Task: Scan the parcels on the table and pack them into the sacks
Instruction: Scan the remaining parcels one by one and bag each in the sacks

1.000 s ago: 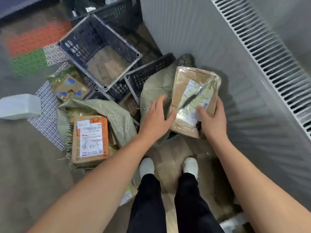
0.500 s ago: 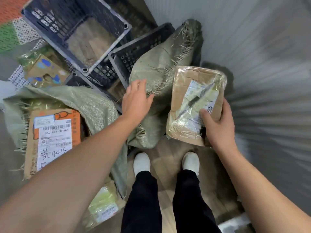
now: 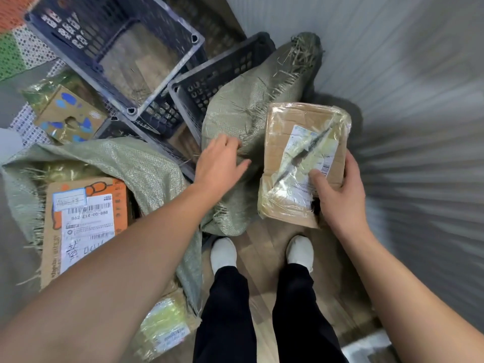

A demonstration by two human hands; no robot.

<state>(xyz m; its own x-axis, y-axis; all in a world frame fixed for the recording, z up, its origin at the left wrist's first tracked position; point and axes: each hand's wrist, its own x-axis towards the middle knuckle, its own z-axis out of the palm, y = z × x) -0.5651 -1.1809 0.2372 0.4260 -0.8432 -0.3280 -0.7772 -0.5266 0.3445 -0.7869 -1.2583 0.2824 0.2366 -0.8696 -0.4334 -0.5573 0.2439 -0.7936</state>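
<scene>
My right hand (image 3: 340, 195) grips a brown cardboard parcel (image 3: 296, 142) wrapped in clear tape, with a white label on its face, held above the floor. My left hand (image 3: 220, 163) rests on the frayed edge of a green woven sack (image 3: 246, 106) draped over a dark crate, fingers curled into the fabric. A second green sack (image 3: 136, 166) lies at the left with an orange and brown parcel (image 3: 86, 226) showing a barcode label in its mouth.
Dark plastic crates (image 3: 115, 51) stand tilted behind the sacks. A blue-spotted cardboard box (image 3: 68, 113) lies at far left. A taped parcel (image 3: 165, 328) lies by my left foot. A grey corrugated wall (image 3: 406, 74) closes the right side. My white shoes stand on wood floor.
My left hand left the parcel and moved left and up onto the sack's edge. The right hand alone holds the parcel now. The view has tilted down and closer.
</scene>
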